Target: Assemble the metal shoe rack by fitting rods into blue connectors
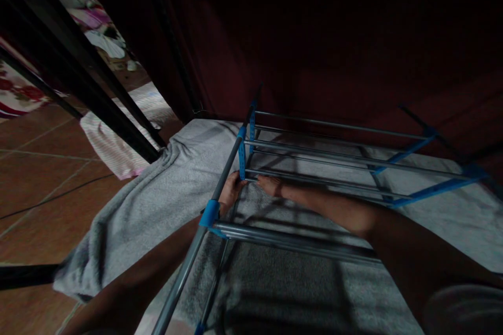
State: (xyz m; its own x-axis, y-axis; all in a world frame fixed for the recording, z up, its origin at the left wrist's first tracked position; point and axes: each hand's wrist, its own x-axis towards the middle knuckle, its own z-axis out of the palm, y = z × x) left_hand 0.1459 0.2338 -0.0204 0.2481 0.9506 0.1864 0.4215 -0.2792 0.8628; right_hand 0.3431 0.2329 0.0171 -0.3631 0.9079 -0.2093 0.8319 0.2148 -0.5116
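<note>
A rack of grey metal tubes (346, 157) joined by blue plastic brackets stands on the blanket. My left hand (231, 189) reaches past the side tube (226, 172), its fingers closed around the lower end of a blue bracket (242, 159). Just right of it, my right hand (270, 185) has its fingers closed at a thin crossbar (252, 179), close to where that bar meets the bracket. A blue connector (210, 213) on the side tube sits by my left wrist. Thicker crossbars (294, 238) pass in front of both hands. My fingertips are small and partly hidden.
A grey blanket (157, 220) lies under the rack, against a dark red curtain-like backdrop (314, 52). Black poles (102, 73) rise at the left. Beyond them are a striped cloth (113, 141), a tiled floor (47, 178) and a dark cable (58, 196).
</note>
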